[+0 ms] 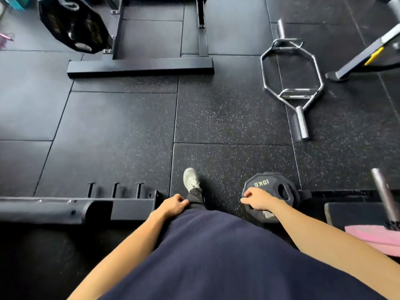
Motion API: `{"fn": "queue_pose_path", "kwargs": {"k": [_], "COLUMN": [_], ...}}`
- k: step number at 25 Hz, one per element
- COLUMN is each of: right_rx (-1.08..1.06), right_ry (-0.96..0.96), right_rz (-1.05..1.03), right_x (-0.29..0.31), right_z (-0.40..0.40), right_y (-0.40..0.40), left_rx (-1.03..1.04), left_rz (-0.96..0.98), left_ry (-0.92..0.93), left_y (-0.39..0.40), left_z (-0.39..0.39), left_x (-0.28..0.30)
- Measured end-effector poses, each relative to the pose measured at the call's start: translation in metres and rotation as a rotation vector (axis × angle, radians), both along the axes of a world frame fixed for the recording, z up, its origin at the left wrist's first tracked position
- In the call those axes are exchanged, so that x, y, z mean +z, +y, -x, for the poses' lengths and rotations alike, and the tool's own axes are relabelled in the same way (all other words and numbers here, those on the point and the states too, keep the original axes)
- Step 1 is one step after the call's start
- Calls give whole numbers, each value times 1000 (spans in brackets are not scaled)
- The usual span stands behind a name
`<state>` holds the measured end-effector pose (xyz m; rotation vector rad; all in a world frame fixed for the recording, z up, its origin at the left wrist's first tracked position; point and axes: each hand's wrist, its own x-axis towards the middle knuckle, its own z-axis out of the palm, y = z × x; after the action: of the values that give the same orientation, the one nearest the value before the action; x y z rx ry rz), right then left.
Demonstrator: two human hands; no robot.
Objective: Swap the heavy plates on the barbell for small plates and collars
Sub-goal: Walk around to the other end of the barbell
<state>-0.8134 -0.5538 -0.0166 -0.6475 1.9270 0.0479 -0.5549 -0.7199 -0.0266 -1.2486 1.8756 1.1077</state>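
Above speckled rubber floor tiles (227,109), the right hand (258,199) curls its fingers round a black many-sided 10KG plate (270,187) at hip height; the left hand (173,204) hangs loosely curled, holding nothing.

One head-worn wide-angle view looks steeply down past the person's torso (216,256); the floor (121,131) fills the frame; nearby edges curve with lens distortion.

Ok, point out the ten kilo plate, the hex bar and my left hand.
10 kg plate (275,185), head view, upper face by the lettering.
Hex bar (302,122), head view, near sleeve.
Left hand (173,204), head view, back of hand.
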Motion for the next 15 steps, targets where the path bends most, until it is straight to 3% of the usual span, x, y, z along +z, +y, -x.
{"fn": "queue_pose_path", "kwargs": {"k": [7, 15], "right_rx": [-29, 186], "right_ry": [89, 25], "right_rz": [47, 31], "right_x": [22, 14], "right_z": [90, 134], "right_y": [-200, -423], "left_rx": [-2, 119], "left_rz": [88, 5], "left_ry": [75, 4], "left_y": [-225, -372], "left_z": [89, 114], "left_x": [30, 27]}}
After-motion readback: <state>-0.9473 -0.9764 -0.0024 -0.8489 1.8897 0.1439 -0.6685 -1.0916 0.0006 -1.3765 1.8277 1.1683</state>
